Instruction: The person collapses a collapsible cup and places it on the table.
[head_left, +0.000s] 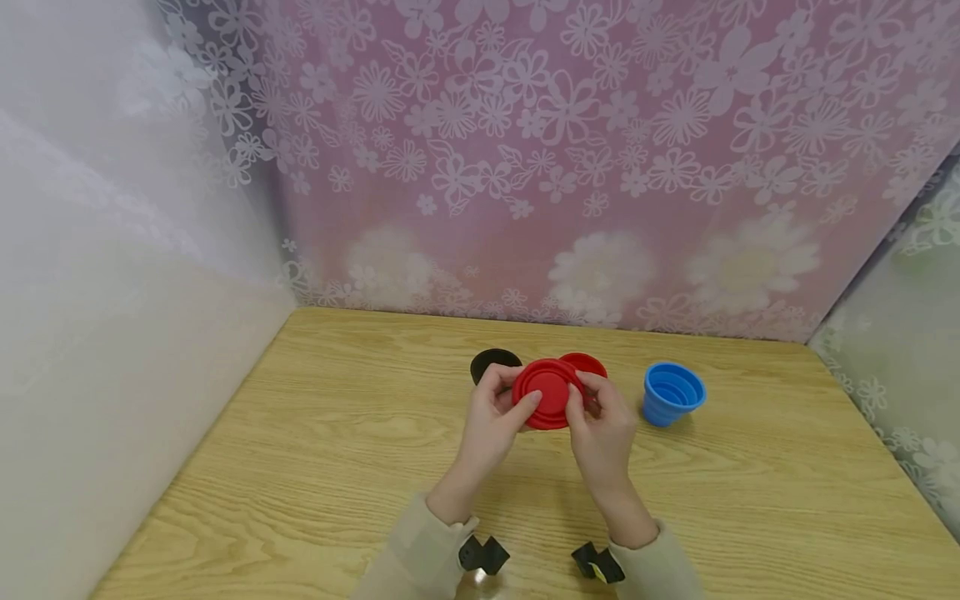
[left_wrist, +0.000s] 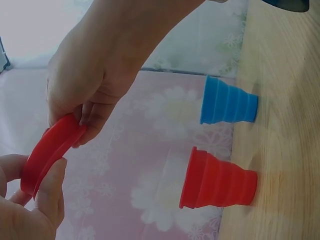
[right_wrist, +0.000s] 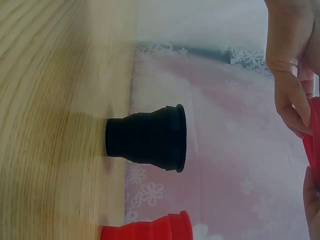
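Note:
A collapsed red folding cup [head_left: 550,395], pressed down into a flat disc of rings, is held up above the table between both hands. My left hand [head_left: 489,421] pinches its left rim, with the thumb on the face towards me. On the opposite rim my right hand [head_left: 606,427] pinches it the same way. In the left wrist view the disc [left_wrist: 52,152] shows edge-on and tilted. Behind the hands stands another red folding cup [left_wrist: 217,179], expanded and upright, partly hidden in the head view.
An expanded black folding cup [right_wrist: 147,138] stands behind my left hand. To the right of my right hand is an expanded blue folding cup [head_left: 672,395], its mouth up. The wooden table [head_left: 322,433] meets flower-patterned curtains [head_left: 480,183] at the back and sides.

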